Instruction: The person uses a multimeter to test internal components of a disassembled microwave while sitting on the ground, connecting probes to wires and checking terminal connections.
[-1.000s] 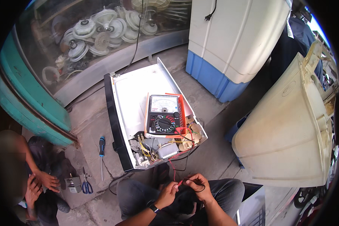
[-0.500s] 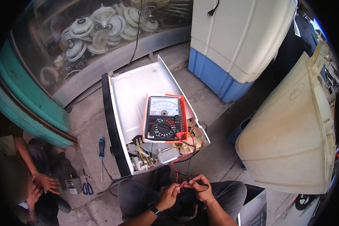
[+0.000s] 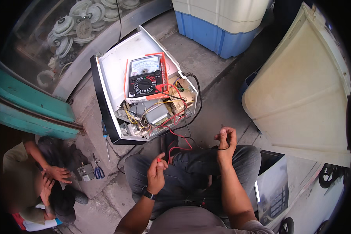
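My left hand [image 3: 156,175], closed on a red test probe [image 3: 158,160], is above my left thigh. My right hand [image 3: 226,144], at a higher point to the right, grips a black test probe [image 3: 222,129] with its lead looped below the fingers. An analogue multimeter [image 3: 144,84] in an orange-edged box rests on an opened white appliance [image 3: 108,78] with a black side panel. Exposed wiring and a silver component [image 3: 156,114] fill the appliance's near part. Red and black leads hang from the meter toward my hands.
Another person's hand [image 3: 57,172] is at lower left, near scissors [image 3: 98,170] and a screwdriver [image 3: 105,136]. A glass case [image 3: 35,58] holds several white parts. A blue-and-white tub [image 3: 210,35] stands behind. A cream housing [image 3: 296,97] and a metal panel [image 3: 273,191] are at right.
My hands have moved apart, the right one upward and rightward with the black probe, the left one leftward with the red probe. The view has shifted, so the appliance appears higher and further left.
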A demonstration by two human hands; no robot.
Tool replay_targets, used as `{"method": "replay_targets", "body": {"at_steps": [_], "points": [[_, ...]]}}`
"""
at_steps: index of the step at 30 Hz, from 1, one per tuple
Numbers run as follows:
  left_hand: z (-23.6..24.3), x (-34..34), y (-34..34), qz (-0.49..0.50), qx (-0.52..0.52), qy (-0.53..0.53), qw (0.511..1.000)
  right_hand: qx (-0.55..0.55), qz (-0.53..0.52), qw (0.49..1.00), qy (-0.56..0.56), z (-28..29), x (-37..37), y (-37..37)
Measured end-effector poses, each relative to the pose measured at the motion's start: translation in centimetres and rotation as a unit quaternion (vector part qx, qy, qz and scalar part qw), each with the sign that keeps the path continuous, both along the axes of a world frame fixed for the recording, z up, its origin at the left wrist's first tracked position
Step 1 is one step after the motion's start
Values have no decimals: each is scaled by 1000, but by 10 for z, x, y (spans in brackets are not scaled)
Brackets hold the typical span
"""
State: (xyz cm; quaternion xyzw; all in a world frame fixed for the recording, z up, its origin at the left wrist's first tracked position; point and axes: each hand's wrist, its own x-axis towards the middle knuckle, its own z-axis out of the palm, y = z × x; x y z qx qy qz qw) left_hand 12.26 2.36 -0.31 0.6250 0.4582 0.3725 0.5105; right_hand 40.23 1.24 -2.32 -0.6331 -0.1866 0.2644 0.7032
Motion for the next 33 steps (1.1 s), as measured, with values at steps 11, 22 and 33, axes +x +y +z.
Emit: {"method": "replay_targets", "body": {"at_steps": [11,22,33], "points": [[-72,61,20,19,-271,-140,952,94,64,936,334,3,-8,-16],[-58,93,49,94,-202,-119,968,98,122,977,147,-88,2,49],[-55,55,45,67,-235,-185,952,-41,279,946,-159,-10,14,27]]}}
